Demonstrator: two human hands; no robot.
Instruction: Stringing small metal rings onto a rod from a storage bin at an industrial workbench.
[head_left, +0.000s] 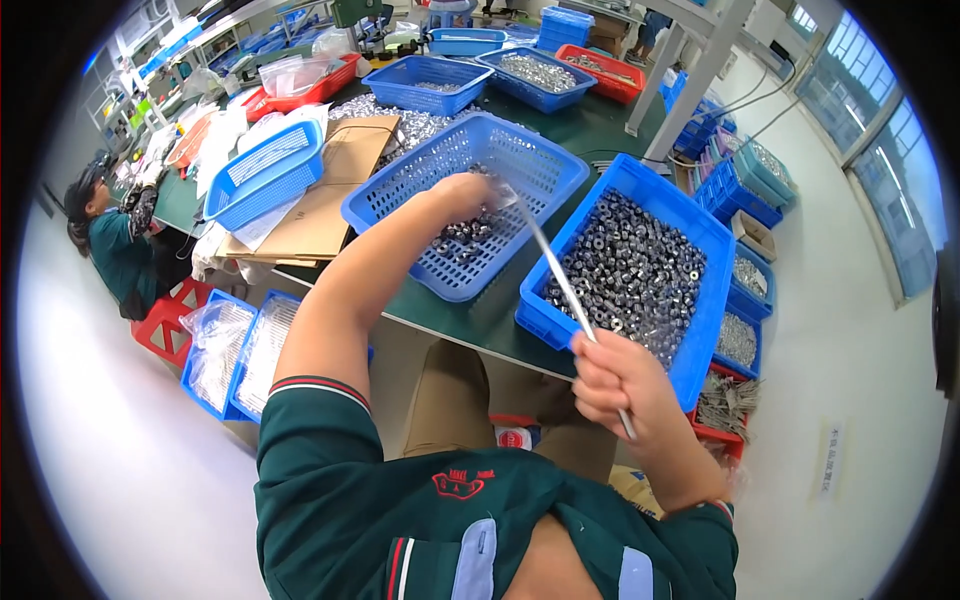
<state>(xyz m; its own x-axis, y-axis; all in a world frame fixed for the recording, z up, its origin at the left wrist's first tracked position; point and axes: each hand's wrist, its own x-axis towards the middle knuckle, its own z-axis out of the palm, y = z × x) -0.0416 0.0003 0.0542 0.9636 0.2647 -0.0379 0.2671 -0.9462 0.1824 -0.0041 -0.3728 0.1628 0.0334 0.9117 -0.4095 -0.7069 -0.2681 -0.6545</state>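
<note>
My right hand (625, 385) is wrapped round a thin metal rod (562, 275), which slants up and left over the gap between two blue containers. At the rod's far end my left hand (468, 194) is closed, held over the blue perforated basket (465, 278). Its fingertips are blurred, and what they grip is hidden. Beneath that hand lies a small heap of dark metal parts (462, 238) on the basket's floor. To the right, the solid blue tray (708, 345) holds many small shiny ring-like metal parts (625, 260).
Cardboard (345, 195) and an empty blue basket (265, 178) lie left on the green table (425, 310). Behind are red and blue baskets (540, 80) of metal parts. A white post (690, 85) rises back right. A co-worker (120, 230) sits far left.
</note>
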